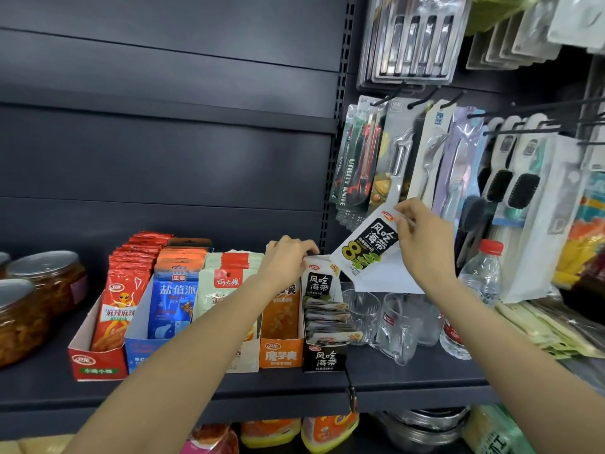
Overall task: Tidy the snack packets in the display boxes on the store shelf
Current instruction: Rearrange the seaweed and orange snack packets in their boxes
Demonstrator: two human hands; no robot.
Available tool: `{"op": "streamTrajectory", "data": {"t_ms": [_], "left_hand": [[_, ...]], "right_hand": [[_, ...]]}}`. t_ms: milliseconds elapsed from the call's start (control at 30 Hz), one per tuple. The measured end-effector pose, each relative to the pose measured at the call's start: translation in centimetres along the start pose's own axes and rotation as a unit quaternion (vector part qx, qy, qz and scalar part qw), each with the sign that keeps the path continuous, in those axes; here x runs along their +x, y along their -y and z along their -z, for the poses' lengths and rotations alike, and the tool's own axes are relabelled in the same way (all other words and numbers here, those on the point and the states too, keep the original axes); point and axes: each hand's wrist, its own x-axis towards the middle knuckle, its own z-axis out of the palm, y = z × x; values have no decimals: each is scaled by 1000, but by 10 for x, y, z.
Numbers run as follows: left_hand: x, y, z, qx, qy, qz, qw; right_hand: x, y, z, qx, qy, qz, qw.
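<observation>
Several display boxes stand side by side on the dark shelf (229, 391). The rightmost is a black kelp box (324, 355) with a flat stack of packets inside and an upright packet (320, 283) at its back. My left hand (288, 257) pinches the top of that upright packet. My right hand (425, 237) holds a white kelp packet (370, 244) by its top corner, tilted, in the air above and to the right of the black box. An orange box (281, 353) stands left of the black one, partly hidden by my left forearm.
Further left stand a cream box (226, 280), a blue box (144, 350) and a red box (96, 363), then jars (49, 283). Right of the black box are glass mugs (399, 326) and a water bottle (481, 283). Utensil packs (396, 158) hang on hooks above.
</observation>
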Motion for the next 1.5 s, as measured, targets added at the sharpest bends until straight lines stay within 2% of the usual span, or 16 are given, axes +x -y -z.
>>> {"op": "streamTrajectory", "data": {"t_ms": [200, 400, 500, 633, 967, 1167, 1233, 1333, 1400, 1433, 1500], "left_hand": [[9, 9, -10, 51, 1, -10, 999], [20, 10, -13, 84, 23, 12, 996], [25, 8, -13, 48, 23, 39, 998], [24, 9, -13, 21, 30, 30, 999], [31, 0, -13, 11, -39, 53, 998], [25, 0, -10, -4, -1, 15, 1000], [19, -1, -5, -33, -21, 2, 999], [2, -9, 7, -153, -79, 17, 985], [-10, -15, 18, -254, -45, 72, 963], [-15, -18, 23, -314, -7, 115, 942], [-22, -21, 34, -450, 55, 204, 867]], "right_hand": [[5, -5, -6, 12, 11, -1, 1000], [4, -12, -9, 90, 12, -79, 993], [4, -17, -8, 102, 12, -100, 990], [7, -20, -6, 110, 20, -101, 989], [7, -20, -11, 125, 40, -105, 986], [8, -20, -12, 134, 35, -113, 984], [6, -19, -13, 152, 34, -125, 980], [2, -15, -13, 195, 27, -159, 968], [-1, -11, -13, 237, 16, -185, 954], [-3, -8, -14, 256, 8, -196, 946], [-8, -3, -14, 286, -1, -213, 934]]}}
